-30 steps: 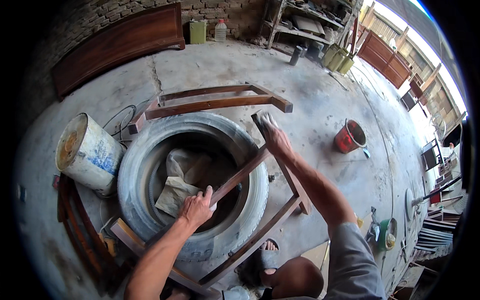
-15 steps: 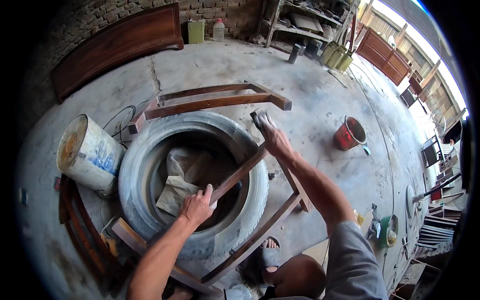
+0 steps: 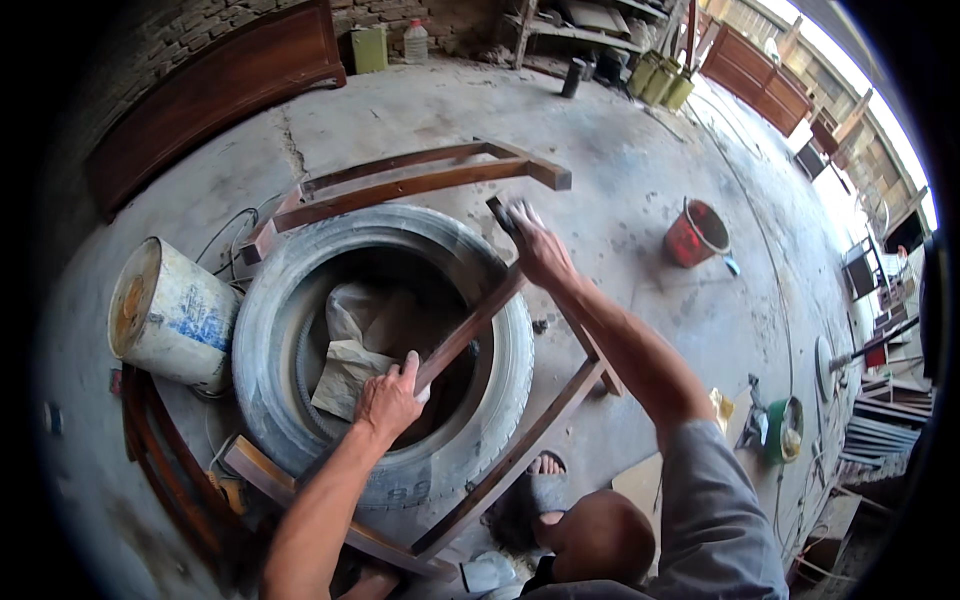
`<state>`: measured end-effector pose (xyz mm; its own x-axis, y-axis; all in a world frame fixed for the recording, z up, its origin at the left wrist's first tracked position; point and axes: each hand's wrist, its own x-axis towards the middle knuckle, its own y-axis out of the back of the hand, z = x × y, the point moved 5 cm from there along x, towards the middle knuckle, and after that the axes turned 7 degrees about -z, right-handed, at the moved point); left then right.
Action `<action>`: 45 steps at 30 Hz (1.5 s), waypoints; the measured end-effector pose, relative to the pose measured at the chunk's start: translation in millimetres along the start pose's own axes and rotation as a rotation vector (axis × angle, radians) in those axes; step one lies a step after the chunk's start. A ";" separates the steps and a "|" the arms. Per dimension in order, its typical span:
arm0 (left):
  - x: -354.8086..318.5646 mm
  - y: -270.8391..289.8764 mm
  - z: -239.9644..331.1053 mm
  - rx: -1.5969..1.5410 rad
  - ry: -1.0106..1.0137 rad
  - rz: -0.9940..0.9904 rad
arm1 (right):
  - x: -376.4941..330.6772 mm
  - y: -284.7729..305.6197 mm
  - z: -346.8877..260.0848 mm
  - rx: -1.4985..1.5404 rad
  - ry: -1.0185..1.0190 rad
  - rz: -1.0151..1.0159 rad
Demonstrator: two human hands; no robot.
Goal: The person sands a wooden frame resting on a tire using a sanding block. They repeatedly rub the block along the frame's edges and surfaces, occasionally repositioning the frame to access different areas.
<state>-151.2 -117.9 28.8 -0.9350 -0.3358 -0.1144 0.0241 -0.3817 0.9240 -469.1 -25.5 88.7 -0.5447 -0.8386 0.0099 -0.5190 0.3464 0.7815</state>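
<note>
A reddish-brown wooden frame rests across a big worn tyre, one of its bars crossing the opening. My left hand is closed around the near end of that bar. At the bar's far end my right hand grips a dark, flat sanding block; the fingers lie over it and partly hide it. Whitish dust coats the right fingertips. Inside the tyre lie crumpled pale sheets. Lower down, the frame's other long bar runs beside my sandalled foot.
A second wooden frame leans on the tyre's far side. To the left stands a paint-stained drum, with curved wooden pieces below it. A red bucket and a green container sit on the right. A wooden panel stands against the brick wall.
My right hand with the sanding block has shifted slightly up and to the left in the picture. The whole view has also moved a little; the left hand keeps its grip.
</note>
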 end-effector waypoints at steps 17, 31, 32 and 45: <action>2.9 1.1 2.2 0.017 -0.011 0.005 | -85.6 -20.3 52.5 -0.066 0.144 0.151; 8.6 -0.3 13.4 0.018 -0.028 0.003 | -86.5 -46.3 27.6 -0.325 0.208 0.349; 0.7 1.8 6.1 0.031 -0.004 -0.002 | -95.3 -66.8 4.5 -0.302 0.303 0.265; 2.6 4.1 5.0 0.038 -0.014 0.027 | -94.1 -66.9 -7.0 0.142 0.055 0.363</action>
<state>-155.3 -116.1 34.1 -0.9389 -0.3336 -0.0846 0.0361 -0.3400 0.9397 -378.5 27.3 39.9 -0.6754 -0.6708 0.3064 -0.3872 0.6761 0.6268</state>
